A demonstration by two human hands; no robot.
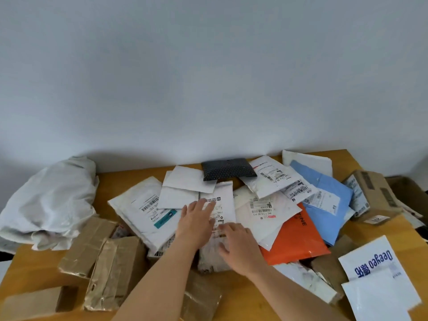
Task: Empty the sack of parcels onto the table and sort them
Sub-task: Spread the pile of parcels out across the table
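Head view: the crumpled white woven sack (49,200) lies slack at the far left of the wooden table (368,237), so emptying looks done and sorting is in hand. Both my hands rest flat, fingers spread, holding nothing: left hand (196,220) and right hand (238,247) on a white labelled mailer (222,200) mid-pile. Beside it lie an orange plastic mailer (294,242) and taped brown cardboard boxes (115,269). Next I should pinch one mailer's edge and lift it clear.

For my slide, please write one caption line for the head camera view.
Both hands, left and right, rest flat on white mailers amid parcels covering a wooden table, emptied sack at left.
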